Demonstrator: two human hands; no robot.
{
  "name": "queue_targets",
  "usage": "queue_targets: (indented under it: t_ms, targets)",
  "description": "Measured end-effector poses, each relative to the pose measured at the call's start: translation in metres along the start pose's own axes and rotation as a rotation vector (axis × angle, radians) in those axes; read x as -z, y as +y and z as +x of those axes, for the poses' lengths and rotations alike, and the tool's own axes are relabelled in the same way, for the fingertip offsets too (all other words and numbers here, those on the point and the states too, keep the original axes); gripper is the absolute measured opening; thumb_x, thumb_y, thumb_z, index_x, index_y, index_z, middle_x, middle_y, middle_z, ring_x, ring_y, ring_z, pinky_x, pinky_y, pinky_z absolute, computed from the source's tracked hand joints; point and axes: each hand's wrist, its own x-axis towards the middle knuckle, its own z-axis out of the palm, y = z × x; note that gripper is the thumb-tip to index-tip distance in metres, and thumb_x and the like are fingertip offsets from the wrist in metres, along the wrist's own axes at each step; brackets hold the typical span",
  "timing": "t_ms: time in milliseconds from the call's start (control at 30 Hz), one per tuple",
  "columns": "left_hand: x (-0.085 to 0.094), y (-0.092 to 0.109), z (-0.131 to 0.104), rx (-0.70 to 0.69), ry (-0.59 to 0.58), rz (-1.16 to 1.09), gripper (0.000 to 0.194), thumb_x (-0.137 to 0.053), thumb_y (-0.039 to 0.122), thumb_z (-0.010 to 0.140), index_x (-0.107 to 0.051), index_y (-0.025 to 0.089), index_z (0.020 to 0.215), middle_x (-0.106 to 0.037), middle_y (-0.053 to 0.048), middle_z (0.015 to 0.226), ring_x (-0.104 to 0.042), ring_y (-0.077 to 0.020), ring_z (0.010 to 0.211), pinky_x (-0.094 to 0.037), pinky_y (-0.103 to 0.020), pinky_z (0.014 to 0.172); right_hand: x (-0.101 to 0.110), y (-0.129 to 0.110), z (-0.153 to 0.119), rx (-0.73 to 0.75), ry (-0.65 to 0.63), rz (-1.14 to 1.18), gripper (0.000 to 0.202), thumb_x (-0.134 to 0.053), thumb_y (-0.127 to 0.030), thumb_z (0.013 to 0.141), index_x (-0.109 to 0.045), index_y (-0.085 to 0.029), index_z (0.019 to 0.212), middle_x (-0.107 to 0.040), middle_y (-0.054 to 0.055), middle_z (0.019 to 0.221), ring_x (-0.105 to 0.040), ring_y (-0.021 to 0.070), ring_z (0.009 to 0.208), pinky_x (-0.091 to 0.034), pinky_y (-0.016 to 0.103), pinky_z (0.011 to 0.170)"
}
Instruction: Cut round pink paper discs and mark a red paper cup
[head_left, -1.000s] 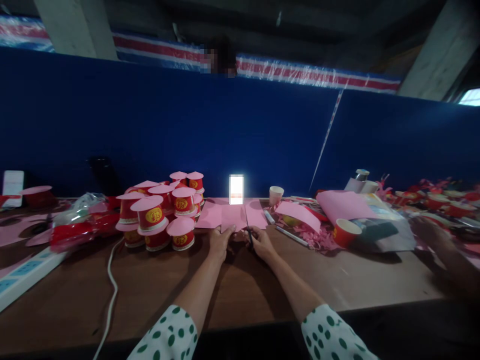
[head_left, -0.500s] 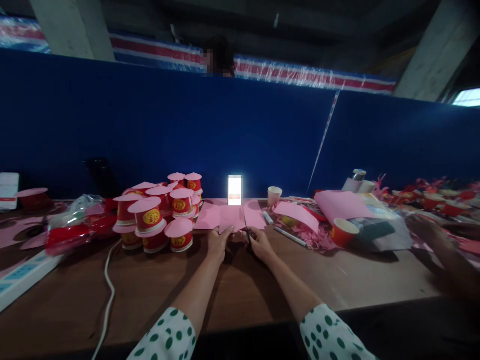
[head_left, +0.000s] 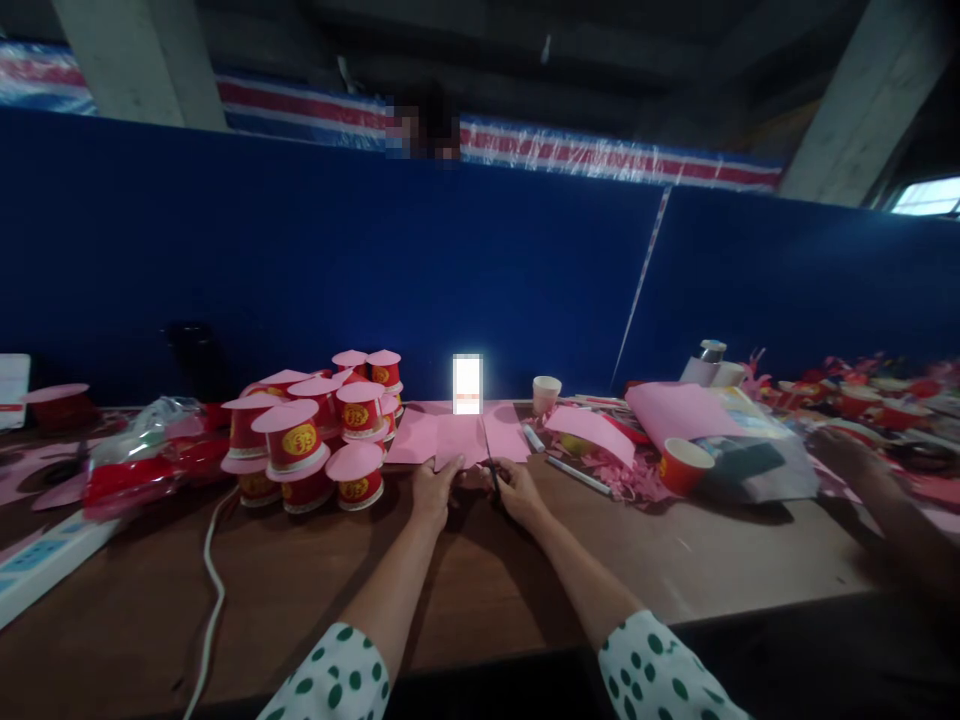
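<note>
My left hand (head_left: 435, 492) pinches the near edge of a pink paper piece (head_left: 459, 438), thumb on top. Closed round the handles of dark scissors (head_left: 493, 480) is my right hand (head_left: 519, 490); the thin blades point away from me along the right side of that paper. More pink paper (head_left: 412, 434) lies flat under and beside it, before a bright upright phone (head_left: 468, 384). Left of my left hand stand stacked red cups (head_left: 360, 492) with pink conical tops.
A white cup (head_left: 547, 395), a marker (head_left: 579, 475), pink shreds and a red cup (head_left: 684, 466) are to the right. Another person's arm (head_left: 885, 490) reaches in at far right. A power strip (head_left: 52, 560), white cable (head_left: 217, 590) and plastic-wrapped red items lie left.
The view has shifted slightly. My hands hold the paper and scissors much as before, with no clear movement between them.
</note>
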Motion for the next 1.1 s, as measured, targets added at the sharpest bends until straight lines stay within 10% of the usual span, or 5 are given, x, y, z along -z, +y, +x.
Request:
queue_targets:
  t_ms: [1100]
  targets:
    - [0.001, 0.000, 0.001, -0.003, -0.023, 0.055, 0.036, -0.075, 0.030, 0.051, -0.061, 0.010, 0.077, -0.065, -0.002, 0.063, -0.060, -0.0125, 0.052, -0.050, -0.025, 0.052, 0.001, 0.001, 0.003, 0.083, 0.018, 0.005, 0.026, -0.062, -0.030, 0.069, -0.063, -0.015, 0.091, -0.054, -0.004, 0.054, -0.046, 0.0078, 0.043, -0.036, 0.017, 0.040]
